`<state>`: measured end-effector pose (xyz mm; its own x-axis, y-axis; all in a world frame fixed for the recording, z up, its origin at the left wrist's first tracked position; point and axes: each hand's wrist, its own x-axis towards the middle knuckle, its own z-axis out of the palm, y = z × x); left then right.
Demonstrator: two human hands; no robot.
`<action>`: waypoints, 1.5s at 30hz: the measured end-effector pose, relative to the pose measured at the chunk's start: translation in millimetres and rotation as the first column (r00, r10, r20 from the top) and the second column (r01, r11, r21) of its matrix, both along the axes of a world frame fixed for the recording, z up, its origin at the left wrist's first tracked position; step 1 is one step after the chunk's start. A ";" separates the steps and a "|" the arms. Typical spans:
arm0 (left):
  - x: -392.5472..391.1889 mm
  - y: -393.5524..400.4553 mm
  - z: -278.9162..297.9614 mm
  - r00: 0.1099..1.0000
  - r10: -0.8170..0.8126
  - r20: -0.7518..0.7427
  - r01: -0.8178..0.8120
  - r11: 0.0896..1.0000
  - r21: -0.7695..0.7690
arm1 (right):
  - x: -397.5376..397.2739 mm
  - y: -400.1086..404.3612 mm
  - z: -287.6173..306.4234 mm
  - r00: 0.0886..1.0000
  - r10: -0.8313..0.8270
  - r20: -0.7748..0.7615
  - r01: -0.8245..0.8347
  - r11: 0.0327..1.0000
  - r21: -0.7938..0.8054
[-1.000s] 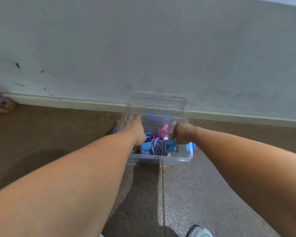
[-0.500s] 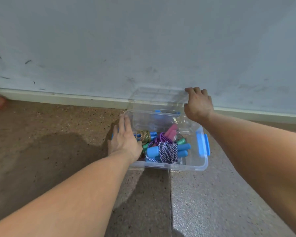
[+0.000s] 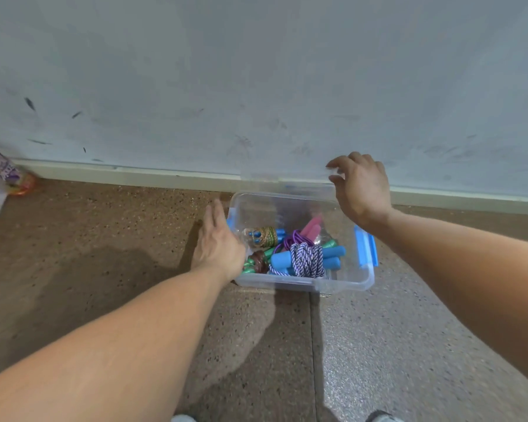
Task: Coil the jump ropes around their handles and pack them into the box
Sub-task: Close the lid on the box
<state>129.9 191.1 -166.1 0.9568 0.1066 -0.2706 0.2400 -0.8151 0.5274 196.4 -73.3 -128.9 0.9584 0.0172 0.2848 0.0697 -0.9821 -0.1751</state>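
The left hand (image 3: 218, 243), fingers straight, rests flat against the left wall of the box (image 3: 302, 283); the right hand (image 3: 360, 187), fingers loosely spread and holding nothing, hovers at the clear lid (image 3: 287, 181) leaning on the wall (image 3: 256, 71). The box stands on the floor (image 3: 393, 345) and contains coiled jump ropes (image 3: 307, 258).

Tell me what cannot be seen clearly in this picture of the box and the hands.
- Clear plastic lid, head view: transparent and blurred against the wall; whether the right hand touches it is unclear.
- Clear plastic box: its left edge hidden by the left hand.
- Purple-labelled bottle: cut by the left edge, blurred.
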 end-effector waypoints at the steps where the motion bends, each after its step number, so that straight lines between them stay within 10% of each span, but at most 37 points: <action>1: -3.1 4.6 1.2 0.999 0.011 -0.038 -0.012 1.000 -0.001 | -12.4 5.7 0.5 1.000 0.010 0.010 -0.010 1.000 -0.010; 17: -28.0 37.6 36.6 0.979 -0.064 -0.194 0.114 0.960 0.257 | -156.7 4.0 -18.6 0.876 0.373 -0.305 -0.396 0.918 -0.015; 25: -27.1 27.4 31.9 0.968 -0.053 -0.245 0.088 0.987 0.135 | -155.3 -14.4 -18.1 0.958 -0.105 -0.267 0.144 0.981 0.131; 30: -27.0 19.5 27.2 0.936 0.070 -0.345 -0.061 0.997 0.036 | -138.8 -25.8 -24.8 0.600 -0.277 -0.751 0.738 0.555 0.384; 34: -22.8 15.4 27.9 0.944 0.123 -0.305 -0.153 0.985 -0.076 | -139.8 -24.9 -38.5 0.617 -0.121 -0.777 0.774 0.269 0.573; 45: -21.6 15.4 28.4 0.982 0.052 -0.183 -0.045 0.998 0.043 | -143.6 -12.6 -30.8 0.766 -0.337 -0.547 0.581 0.728 0.364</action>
